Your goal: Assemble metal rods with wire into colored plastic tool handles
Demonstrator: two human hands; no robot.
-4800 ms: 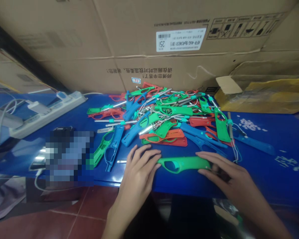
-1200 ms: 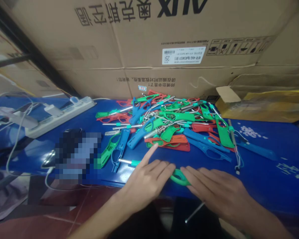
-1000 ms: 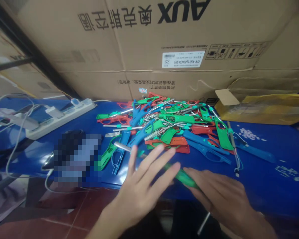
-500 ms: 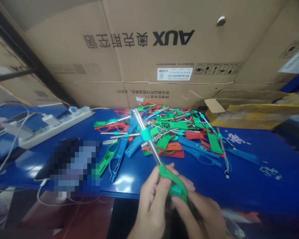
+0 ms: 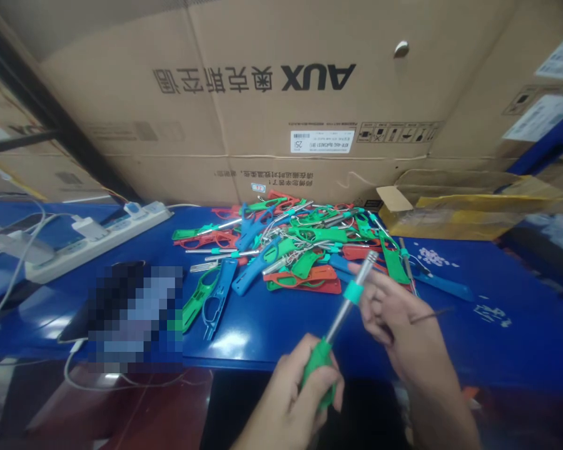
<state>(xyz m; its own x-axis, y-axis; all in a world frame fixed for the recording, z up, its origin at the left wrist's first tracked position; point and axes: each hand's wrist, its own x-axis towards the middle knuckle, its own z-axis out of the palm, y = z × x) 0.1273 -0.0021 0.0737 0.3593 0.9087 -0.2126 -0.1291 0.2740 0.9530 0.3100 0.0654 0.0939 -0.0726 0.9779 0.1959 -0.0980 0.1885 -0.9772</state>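
Note:
My left hand (image 5: 295, 390) is closed around the green handle of a long-barrelled gas lighter (image 5: 319, 362). Its metal tube, with a turquoise collar, slants up and right. My right hand (image 5: 398, 312) is beside the tube's upper end, its index finger reaching behind it and its other fingers curled. A thin dark stick (image 5: 431, 316) juts from the right palm; its kind is unclear. Beyond both hands lies a heap of green, red and blue lighter shells (image 5: 316, 235), metal tubes and thin wires. Loose green (image 5: 201, 299) and blue half-shells (image 5: 221, 294) lie at its left front.
A white power strip (image 5: 103, 237) with plugs and cables lies at the left, behind a partly pixelated dark device (image 5: 112, 294). Small pale parts (image 5: 434, 255) are scattered at the right. An open yellow-taped carton (image 5: 460, 219) stands behind them; large cardboard (image 5: 253, 125) backs the blue table (image 5: 281, 331).
My right hand has left the green handle and moved up and right to the tube's end. The lighter has swung from leaning left to leaning right, still in my left hand.

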